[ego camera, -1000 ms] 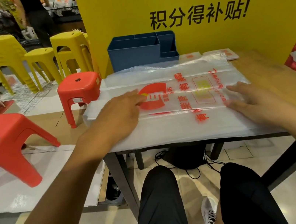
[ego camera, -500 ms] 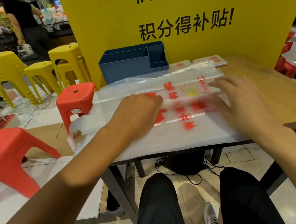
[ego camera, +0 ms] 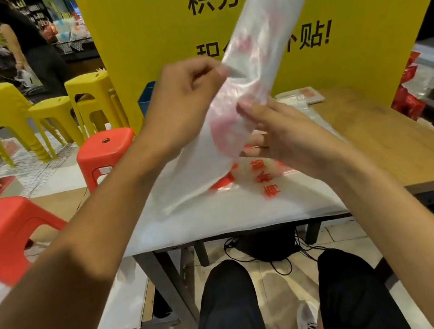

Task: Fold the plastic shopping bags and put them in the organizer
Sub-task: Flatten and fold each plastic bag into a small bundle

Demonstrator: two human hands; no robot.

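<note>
A clear plastic bag (ego camera: 262, 43) with red print is lifted off the table and stands tilted, its top reaching past the frame's upper edge. My left hand (ego camera: 186, 103) pinches its left edge at about mid-height. My right hand (ego camera: 279, 131) pinches it lower down on the right side. Under them a stack of flat bags (ego camera: 217, 212) with red print lies on the table. Only a corner of the blue organizer (ego camera: 146, 95) shows behind my left hand; the rest is hidden.
The wooden table (ego camera: 384, 149) stands against a yellow sign board (ego camera: 149, 32). A few folded bags (ego camera: 310, 94) lie at the back. Red stools (ego camera: 106, 153) and yellow stools (ego camera: 91, 98) stand to the left. A person (ego camera: 29, 43) stands far left.
Both hands were pressing flat on the top bag of the stack; now they have picked that bag up and hold it raised and tilted in the air.
</note>
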